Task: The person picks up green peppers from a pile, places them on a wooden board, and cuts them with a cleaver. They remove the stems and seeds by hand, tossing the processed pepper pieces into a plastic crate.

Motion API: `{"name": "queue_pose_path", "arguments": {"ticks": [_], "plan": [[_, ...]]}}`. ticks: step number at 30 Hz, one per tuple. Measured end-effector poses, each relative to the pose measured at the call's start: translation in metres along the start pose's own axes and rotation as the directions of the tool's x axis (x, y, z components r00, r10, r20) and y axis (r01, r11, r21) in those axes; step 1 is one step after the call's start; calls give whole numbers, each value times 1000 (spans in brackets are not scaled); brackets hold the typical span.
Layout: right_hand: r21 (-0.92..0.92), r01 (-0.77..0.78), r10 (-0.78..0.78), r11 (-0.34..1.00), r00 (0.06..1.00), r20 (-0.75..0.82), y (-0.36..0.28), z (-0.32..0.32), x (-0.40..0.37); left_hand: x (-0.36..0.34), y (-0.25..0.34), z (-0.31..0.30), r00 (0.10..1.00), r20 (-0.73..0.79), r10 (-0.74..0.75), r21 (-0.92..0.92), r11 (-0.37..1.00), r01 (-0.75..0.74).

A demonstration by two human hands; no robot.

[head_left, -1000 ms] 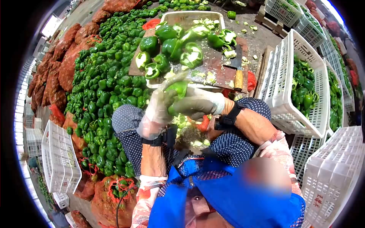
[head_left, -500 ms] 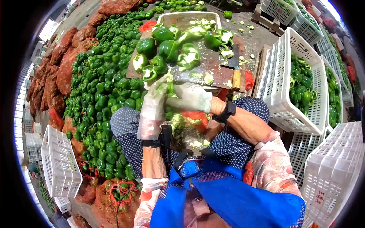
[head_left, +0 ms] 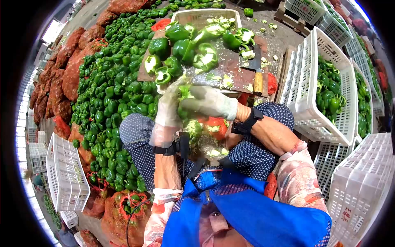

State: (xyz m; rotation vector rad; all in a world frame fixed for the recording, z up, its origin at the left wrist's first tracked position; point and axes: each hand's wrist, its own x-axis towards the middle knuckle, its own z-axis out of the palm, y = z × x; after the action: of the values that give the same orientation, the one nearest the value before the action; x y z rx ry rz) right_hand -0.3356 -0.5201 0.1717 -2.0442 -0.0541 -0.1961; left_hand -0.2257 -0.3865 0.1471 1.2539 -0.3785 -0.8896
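My left hand, in a whitish glove, is closed around a green bell pepper just in front of the board's near edge. From the other side, my gloved right hand has its slightly blurred fingers closed against the same pepper, partly covering it. Directly beyond lies a dark cutting board bearing several halved and opened green peppers and pale core scraps. A cleaver with a wooden handle rests at the board's right side. Below my hands, pepper scraps lie between my knees.
A large heap of whole green peppers spreads along the left, backed by red mesh sacks. White crates of peppers stand at right, another white crate at lower left. A white bin sits behind the board.
My right hand's fingers have shifted and blurred around the pepper, while my left hand keeps its hold. The whole view has moved slightly; the peppers on the board lie as before.
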Motion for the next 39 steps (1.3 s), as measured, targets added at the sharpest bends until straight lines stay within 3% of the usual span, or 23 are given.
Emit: {"name": "queue_pose_path", "arguments": {"ticks": [1, 3, 4, 6, 8, 9, 11, 12, 13, 14, 16, 18, 20, 22, 24, 26, 29, 31, 33, 35, 37, 38, 39], "plan": [[-155, 47, -50, 987, 999, -13, 2, 1, 1, 1, -1, -3, 991, 81, 105, -10, 994, -105], [-215, -194, 197, 957, 980, -10, 1, 6, 5, -1, 0, -7, 951, 102, 293, 445, 841, -307], [-234, -221, 226, 947, 974, -7, 3, 9, 7, -2, -2, -3, 998, -3, 70, -8, 998, -70], [-354, -274, 301, 894, 954, 22, 3, 6, 10, -4, -4, -10, 991, 31, 130, 192, 972, -133], [-479, -218, 212, 850, 975, -68, 25, 17, 11, -12, 7, 7, 999, -40, 19, 102, 995, -15], [-333, -200, 181, 921, 980, -88, 34, 21, 11, -8, 6, -5, 990, 19, 143, 206, 968, -144], [-301, -169, 194, 939, 979, 58, -1, -3, 8, -4, 8, -16, 980, 19, 197, -31, 980, -197], [-320, -206, 254, 925, 960, 117, -13, -10, 7, -5, 12, -17, 994, -18, 109, -350, 930, -109], [-347, -152, 175, 926, 984, 35, 4, -11, 6, -3, 4, -24, 991, -11, 133, -356, 926, -128], [-376, -277, 321, 884, 946, 56, 13, -26, 13, -5, -5, -34, 997, 52, 60, -520, 854, -24], [-536, -199, 164, 821, 980, -111, 42, -64, 5, -14, 3, -17, 996, -62, 58, -523, 849, -82], [-722, -256, -11, 643, 940, -342, 47, -76, -5, -19, 10, -8, 987, 85, 139, -562, 825, -68], [-555, -283, 84, 782, 931, -356, 16, -68, -1, -11, 1, -11, 996, -54, 69, -477, 874, -87], [-367, 52, -182, 929, 926, -330, 9, -39, -4, -16, 0, 3, 995, -83, -61, -583, 813, 1], [-373, 57, -92, 926, 993, -76, -13, -21, -5, -18, 0, 12, 997, -12, -82, -503, 862, 65], [-632, -16, 37, 775, 999, 19, -11, 0, 1, -19, -3, 10, 986, 163, -37, -282, 956, 83], [-586, -110, 146, 803, 989, 15, -7, -3, 12, -13, -8, 29, 998, 10, 61, -220, 974, -57], [-590, 11, 29, 807, 998, 58, -8, 10, 28, -26, 14, 8, 986, 169, -9, -357, 931, 69], [-274, -107, 103, 956, 994, -29, -13, -1, 0, -1, -37, -5, 991, -41, 126, 15, 992, -125], [-380, -3, -16, 925, 999, -45, -9, 1, -14, -10, -10, -2, 988, -135, 70, -524, 841, -131], [-285, -128, 110, 950, 991, -80, 23, -13, -26, -15, 3, -12, 991, -11, 137, -520, 845, -122], [6, -125, 125, 992, 987, -97, 12, -15, -26, -12, 2, -16, 986, 102, 132, -571, 820, -51], [36, -122, 124, 992, 989, -78, 10, -19, -20, -7, -1, -9, 981, 16, 193, -574, 805, -149]]}}
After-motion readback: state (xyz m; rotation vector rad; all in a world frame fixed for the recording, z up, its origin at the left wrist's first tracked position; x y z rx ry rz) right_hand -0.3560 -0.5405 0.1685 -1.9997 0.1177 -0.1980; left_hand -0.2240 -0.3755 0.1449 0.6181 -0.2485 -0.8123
